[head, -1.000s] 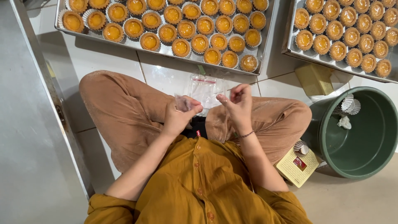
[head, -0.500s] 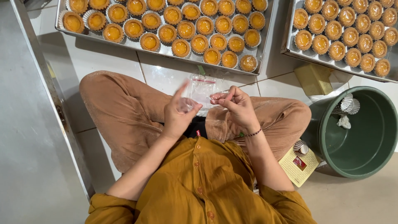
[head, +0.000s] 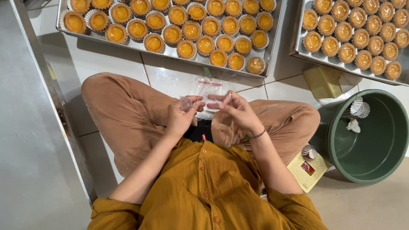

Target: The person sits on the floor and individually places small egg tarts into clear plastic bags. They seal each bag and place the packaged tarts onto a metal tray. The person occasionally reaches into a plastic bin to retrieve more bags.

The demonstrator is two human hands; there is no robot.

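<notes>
Seated cross-legged on the tiled floor. Left hand (head: 182, 114) and right hand (head: 235, 111) pinching a small clear plastic bag (head: 208, 94) above the lap, fingers pressed on its mouth. Bag apparently empty; tarts (head: 185, 49) still filling both trays (head: 170, 52).

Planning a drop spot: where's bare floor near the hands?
Free: white tile between the left tray and the knees; floor below the green tub. Crowded: both trays, and the yellow block by the tub.
</notes>
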